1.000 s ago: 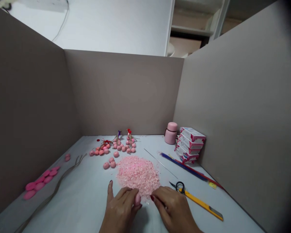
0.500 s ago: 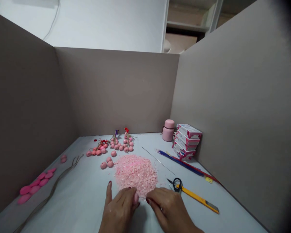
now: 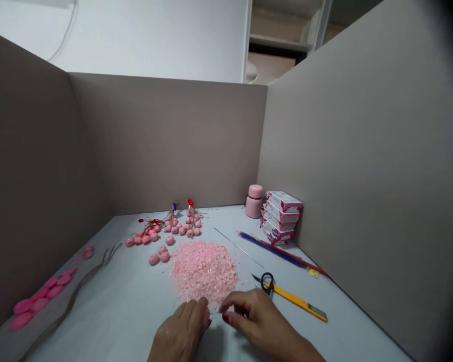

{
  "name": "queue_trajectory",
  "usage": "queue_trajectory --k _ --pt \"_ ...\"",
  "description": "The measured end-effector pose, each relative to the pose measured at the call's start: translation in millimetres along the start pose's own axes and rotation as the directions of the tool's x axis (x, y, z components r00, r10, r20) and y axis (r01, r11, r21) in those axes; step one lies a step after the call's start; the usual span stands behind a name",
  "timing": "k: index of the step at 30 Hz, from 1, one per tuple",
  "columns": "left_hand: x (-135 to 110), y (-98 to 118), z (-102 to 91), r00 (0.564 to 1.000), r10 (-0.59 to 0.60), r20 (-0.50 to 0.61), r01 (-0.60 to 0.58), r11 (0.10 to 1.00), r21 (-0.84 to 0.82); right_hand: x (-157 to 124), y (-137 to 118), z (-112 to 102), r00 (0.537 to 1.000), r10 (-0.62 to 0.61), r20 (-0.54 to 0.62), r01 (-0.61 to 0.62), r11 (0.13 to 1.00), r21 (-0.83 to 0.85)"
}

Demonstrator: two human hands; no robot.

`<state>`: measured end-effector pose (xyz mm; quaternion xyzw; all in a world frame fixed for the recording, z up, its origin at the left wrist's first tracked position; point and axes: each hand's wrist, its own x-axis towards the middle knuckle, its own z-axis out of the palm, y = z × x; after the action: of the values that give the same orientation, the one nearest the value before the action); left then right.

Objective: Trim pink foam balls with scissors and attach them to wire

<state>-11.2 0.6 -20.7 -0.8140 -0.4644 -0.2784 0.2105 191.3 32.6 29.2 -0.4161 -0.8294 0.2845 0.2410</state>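
- I see the left hand [image 3: 179, 329] clamped on a pink ball [image 3: 206, 315], which shows only in part between its thumb and fingers, on the side facing the other hand.
- The right hand [image 3: 254, 318] is just beside that ball, thumb and fingertips curled close to each other; from here I cannot tell whether they pinch anything thin.
- Directly beyond both hands I have a heap of pink chips [image 3: 204, 269], its near edge close to the fingertips.
- Beyond the left hand, beside the heap, loose pink balls [image 3: 164, 257] lie together; farther off are bunches of balls on stems, one with a purple tie [image 3: 174, 206], another with a red tie [image 3: 190, 203].
- Well out to the left hand's left, I make out a long bundle of brown strands [image 3: 73, 297] and, past it, flat pink ovals [image 3: 40, 304].
- Just past the right hand, black-ringed scissors [image 3: 267, 282] overlap a yellow cutter knife [image 3: 296, 300].
- Farther beyond it I see a thin metal rod [image 3: 239, 247], blue sticks [image 3: 272, 249], a pink flask [image 3: 253, 206] and stacked white-and-pink boxes [image 3: 281, 217].
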Motion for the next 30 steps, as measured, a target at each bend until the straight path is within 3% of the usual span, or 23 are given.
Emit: queue_trajectory --k 4,9,15,19,23,27,30 --pt "1.1 2.1 1.5 1.0 -0.005 -0.002 0.004 0.999 -0.041 2.0 1.5 1.0 0.999 -0.003 -0.04 0.004 1.0 0.02" --pt "4.3 5.1 9.4 0.996 0.004 -0.084 -0.007 0.999 -0.037 1.1 -2.3 8.2 0.996 -0.033 -0.08 0.021 0.99 -0.142" --pt "2.0 1.8 8.9 0.997 -0.024 -0.08 0.014 0.992 -0.123 -1.2 0.2 5.0 1.0 -0.011 -0.029 0.011 1.0 -0.016" --pt "3.4 3.2 8.0 0.991 -0.123 -0.052 0.115 0.984 -0.137 -0.9 -1.1 5.0 0.997 0.043 -0.07 -0.037 0.995 0.094" --pt "3.3 1.0 8.7 0.996 -0.08 -0.048 0.072 0.985 -0.154 -1.0 0.2 -0.3 0.999 -0.012 -0.035 0.015 0.995 0.096" --pt "1.3 -6.2 3.8 0.986 -0.168 0.008 0.168 0.976 -0.142 -3.0 3.0 -11.0 0.991 0.104 -0.081 -0.09 0.983 0.158" --pt "2.7 -6.7 -1.2 0.991 -0.124 0.04 0.129 0.975 -0.18 -4.5 0.3 -11.7 0.997 0.057 -0.051 -0.049 0.99 0.135"
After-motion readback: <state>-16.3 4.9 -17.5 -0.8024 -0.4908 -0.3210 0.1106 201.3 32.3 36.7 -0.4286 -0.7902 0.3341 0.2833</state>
